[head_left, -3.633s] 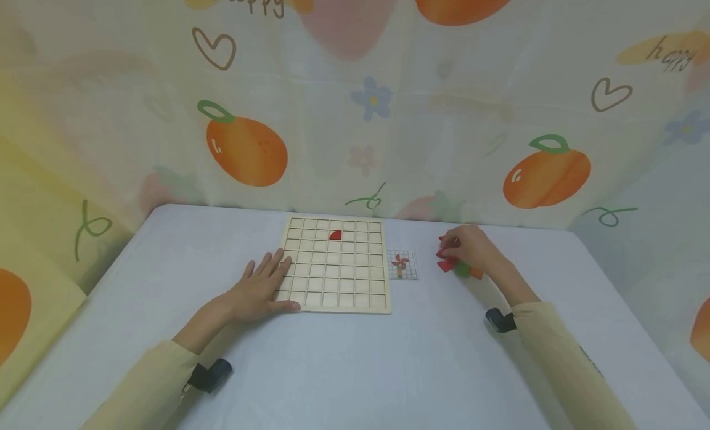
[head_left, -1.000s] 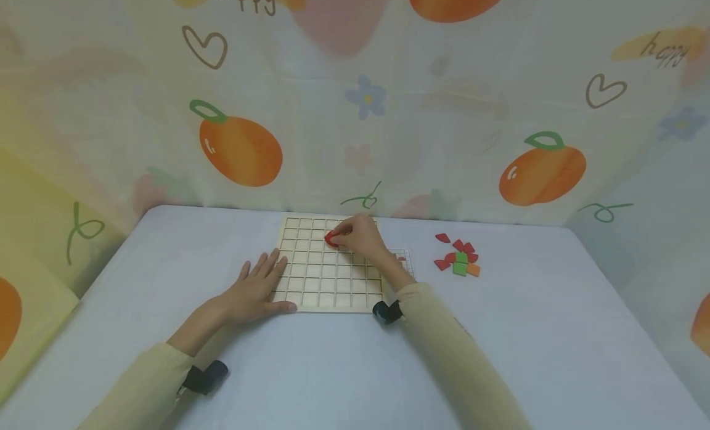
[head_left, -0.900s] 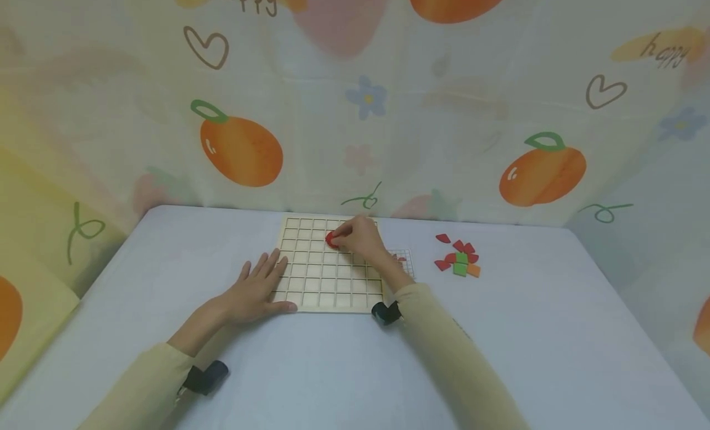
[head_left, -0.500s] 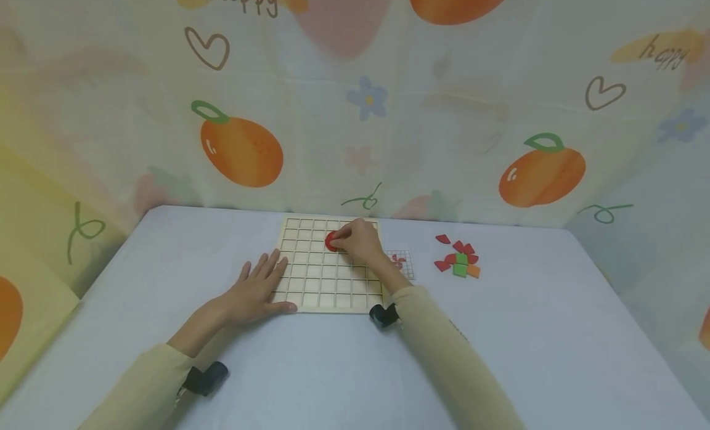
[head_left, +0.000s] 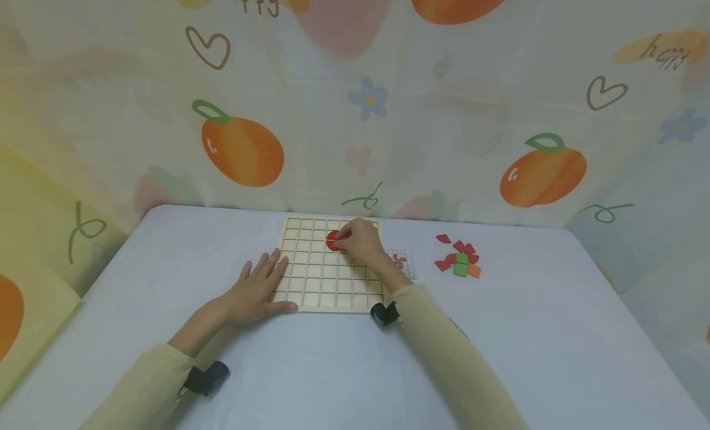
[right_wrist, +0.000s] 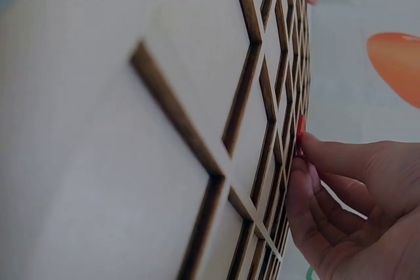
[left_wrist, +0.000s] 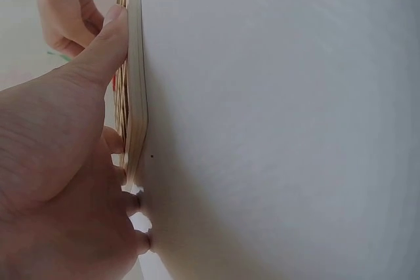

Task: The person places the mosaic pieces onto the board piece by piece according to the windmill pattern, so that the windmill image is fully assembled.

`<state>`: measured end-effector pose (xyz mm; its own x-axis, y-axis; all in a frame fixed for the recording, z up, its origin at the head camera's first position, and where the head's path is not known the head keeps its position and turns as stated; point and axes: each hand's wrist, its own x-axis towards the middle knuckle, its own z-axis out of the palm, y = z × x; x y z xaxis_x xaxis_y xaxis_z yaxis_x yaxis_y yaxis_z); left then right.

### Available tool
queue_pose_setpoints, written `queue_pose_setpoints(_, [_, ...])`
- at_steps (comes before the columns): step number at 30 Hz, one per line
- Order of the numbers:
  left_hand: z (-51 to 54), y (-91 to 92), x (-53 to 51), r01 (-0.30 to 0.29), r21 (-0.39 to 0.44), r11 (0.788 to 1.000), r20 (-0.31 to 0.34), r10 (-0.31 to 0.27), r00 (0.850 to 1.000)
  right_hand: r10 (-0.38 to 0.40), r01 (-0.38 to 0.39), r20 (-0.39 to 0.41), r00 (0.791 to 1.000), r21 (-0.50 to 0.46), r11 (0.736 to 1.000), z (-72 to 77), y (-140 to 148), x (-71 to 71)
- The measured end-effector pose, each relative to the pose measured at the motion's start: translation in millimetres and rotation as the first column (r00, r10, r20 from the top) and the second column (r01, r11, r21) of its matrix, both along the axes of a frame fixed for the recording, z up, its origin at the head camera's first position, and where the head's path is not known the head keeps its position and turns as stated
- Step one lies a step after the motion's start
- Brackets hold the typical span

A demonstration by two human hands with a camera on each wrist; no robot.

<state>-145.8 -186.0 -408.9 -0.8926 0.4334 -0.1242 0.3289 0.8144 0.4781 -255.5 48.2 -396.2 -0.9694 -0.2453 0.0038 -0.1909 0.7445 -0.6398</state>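
Note:
A wooden grid board point(head_left: 313, 285) lies on the white table. My left hand point(head_left: 255, 291) rests with spread, straight fingers on its left edge; in the left wrist view the thumb point(left_wrist: 108, 47) lies along the board's rim. Over the upper middle cells, my right hand point(head_left: 362, 240) pinches a small red piece point(right_wrist: 301, 124) between thumb and fingertips, at the board's surface. In the head view the red shape point(head_left: 331, 240) there has a rounded left side and spans about two cells; the fingertips hide its right part.
Right of the board lies a small gridded picture card point(head_left: 405, 263), partly under my right forearm. Farther right is a loose group of several red pieces point(head_left: 443, 238), two green squares point(head_left: 460, 270) and an orange square point(head_left: 474, 270). A fruit-patterned cloth point(head_left: 432, 159) hangs behind the table.
My right hand has moved left from the loose pieces to the board, carrying a red piece to beside the red quarter there. Over the last second it shifts only slightly. My left hand stays.

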Motion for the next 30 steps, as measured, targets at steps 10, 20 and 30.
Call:
queue_pose_setpoints(10, [-0.5, 0.7, -0.1, 0.002, 0.01, 1.0, -0.006, -0.002, 1.0, -0.005, 0.005, 0.014, 1.0, -0.01, 1.0, 0.7, 1.1, 0.3])
queue_pose_setpoints(20, [0.8, 1.1, 0.3, -0.008, 0.004, 1.0, 0.01, 0.008, 1.0, 0.094, -0.094, 0.013, 0.996, 0.018, 0.995, 10.4, 12.9, 0.3])
queue_pose_setpoints(30, [-1.4, 0.7, 0.0, 0.0, 0.003, 1.0, -0.001, 0.0, 1.0, 0.114, -0.114, -0.008, 0.993, 0.026, 0.993, 35.3, 47.4, 3.8])
